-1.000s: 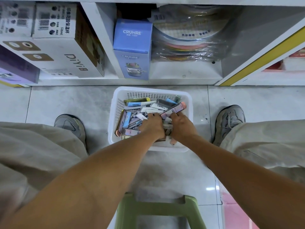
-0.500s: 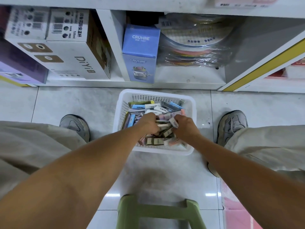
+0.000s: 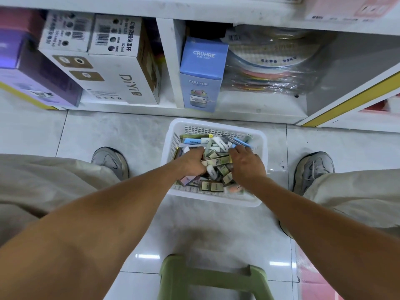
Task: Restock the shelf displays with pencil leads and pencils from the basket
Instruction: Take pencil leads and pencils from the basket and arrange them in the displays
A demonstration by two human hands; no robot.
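A white plastic basket (image 3: 216,123) stands on the tiled floor between my feet, filled with several small pencil lead packs (image 3: 211,187) and longer pencil packs (image 3: 194,140). Both hands are inside it. My left hand (image 3: 190,162) has its fingers curled around the left end of a long pale pack (image 3: 216,162) and some smaller packs beside it. My right hand (image 3: 246,165) curls its thumb and fingers at the right end of that same pack. The fingertips of both hands are partly hidden among the packs.
The bottom shelf behind the basket holds a blue CRUHRE box (image 3: 202,72), white DiYi boxes (image 3: 121,81) and plastic-wrapped coloured sheets (image 3: 270,72). A green stool (image 3: 214,278) stands close under me. My shoes (image 3: 111,161) (image 3: 312,167) flank the basket.
Both hands have shuffled through the packs and shifted toward the basket's middle. The pink long pack that my right hand held is gone; a pale long pack now lies between my hands.
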